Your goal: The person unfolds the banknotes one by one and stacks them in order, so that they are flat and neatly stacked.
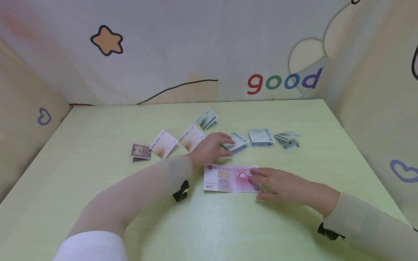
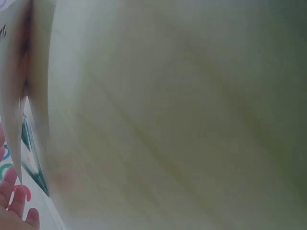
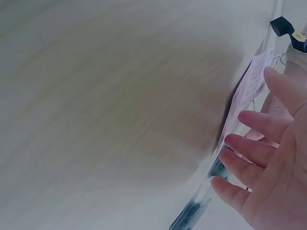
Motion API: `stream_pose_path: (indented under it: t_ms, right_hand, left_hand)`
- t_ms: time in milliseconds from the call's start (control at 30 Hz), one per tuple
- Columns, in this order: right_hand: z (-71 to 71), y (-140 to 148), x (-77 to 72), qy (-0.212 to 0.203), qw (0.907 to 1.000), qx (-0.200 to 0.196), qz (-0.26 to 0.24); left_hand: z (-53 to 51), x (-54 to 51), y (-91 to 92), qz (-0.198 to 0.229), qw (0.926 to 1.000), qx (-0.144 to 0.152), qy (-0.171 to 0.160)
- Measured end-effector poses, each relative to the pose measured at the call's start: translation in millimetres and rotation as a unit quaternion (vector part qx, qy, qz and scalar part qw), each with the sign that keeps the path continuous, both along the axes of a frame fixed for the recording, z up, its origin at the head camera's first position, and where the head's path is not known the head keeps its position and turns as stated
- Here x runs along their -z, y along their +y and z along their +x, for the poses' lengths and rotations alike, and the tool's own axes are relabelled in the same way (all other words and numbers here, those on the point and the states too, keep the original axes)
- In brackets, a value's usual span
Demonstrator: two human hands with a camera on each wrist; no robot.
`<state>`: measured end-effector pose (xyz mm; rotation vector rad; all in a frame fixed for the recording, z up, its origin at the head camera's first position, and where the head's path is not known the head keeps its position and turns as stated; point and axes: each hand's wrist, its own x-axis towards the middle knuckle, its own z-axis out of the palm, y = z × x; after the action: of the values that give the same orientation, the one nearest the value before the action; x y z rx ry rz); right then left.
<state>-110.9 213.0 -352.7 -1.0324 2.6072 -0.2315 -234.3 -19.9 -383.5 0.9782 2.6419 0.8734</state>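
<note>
A pink banknote (image 1: 224, 179) marked 100 lies flat near the middle of the table. The right hand (image 1: 287, 186) has its fingers over the note's right end; in the right wrist view that hand (image 3: 276, 163) shows spread, slightly bent fingers beside the pink note (image 3: 254, 79). Beyond the note, the left hand (image 1: 212, 148) reaches to a folded greenish note (image 1: 238, 141), fingers and thumb apart at its left side; whether they touch it is unclear. At the left wrist view's lower left corner, the left hand (image 2: 17, 211) shows loosely bent fingers.
Left of the left hand stand a folded brown note (image 1: 141, 150) and two folded pale notes (image 1: 164, 144) (image 1: 191, 137). A folded green note (image 1: 207, 119) is farther back. Two more folded notes (image 1: 260, 136) (image 1: 287, 137) are at the right. Printed walls (image 1: 196, 47) surround the table (image 1: 209, 224).
</note>
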Motion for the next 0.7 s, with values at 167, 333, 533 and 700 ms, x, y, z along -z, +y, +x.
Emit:
stream_pose_path:
  t_ms: [167, 333, 533, 700]
  right_hand:
    - [1.2, 0.4, 0.2, 0.001, 1.0, -0.001, 0.002]
    - [1.2, 0.2, -0.2, 0.005, 1.0, -0.005, -0.002]
    - [-0.5, -2.2, -0.9, 0.037, 0.9991, 0.001, -0.018]
    - [-3.0, -4.8, -2.9, 0.059, 0.9963, 0.03, -0.054]
  left_hand:
    - [0.4, -1.6, 2.5, 0.015, 0.9998, -0.013, 0.008]
    - [-0.5, -2.1, 1.9, 0.052, 0.9982, -0.031, 0.002]
    - [0.0, -5.0, -3.9, 0.105, 0.9924, -0.063, -0.017]
    - [-0.5, -8.5, -7.9, 0.132, 0.9876, -0.084, -0.018]
